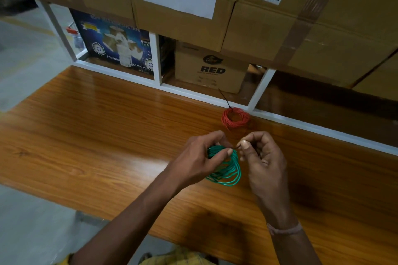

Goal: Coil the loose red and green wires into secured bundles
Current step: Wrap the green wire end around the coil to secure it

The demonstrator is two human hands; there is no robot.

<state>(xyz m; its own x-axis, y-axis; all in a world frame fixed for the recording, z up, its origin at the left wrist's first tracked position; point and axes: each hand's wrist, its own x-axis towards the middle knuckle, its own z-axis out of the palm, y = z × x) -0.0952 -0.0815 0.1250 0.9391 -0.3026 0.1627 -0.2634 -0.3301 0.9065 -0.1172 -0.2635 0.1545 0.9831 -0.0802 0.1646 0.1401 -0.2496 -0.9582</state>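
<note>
Nearly done: gripping the green wire coil (pixel 226 170) above the wooden bench (pixel 97 135) with left hand (pixel 200 157), pinching a thin dark tie (pixel 237 147) in right hand (pixel 263 157). Lying tied by the rack, red wire coil (pixel 235 117). Likely needing next: cinching the tie snug.

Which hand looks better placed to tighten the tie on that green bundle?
Probably the right hand: it already pinches a thin dark tie end, while the left hand grips the coiled green wire bundle.
</note>
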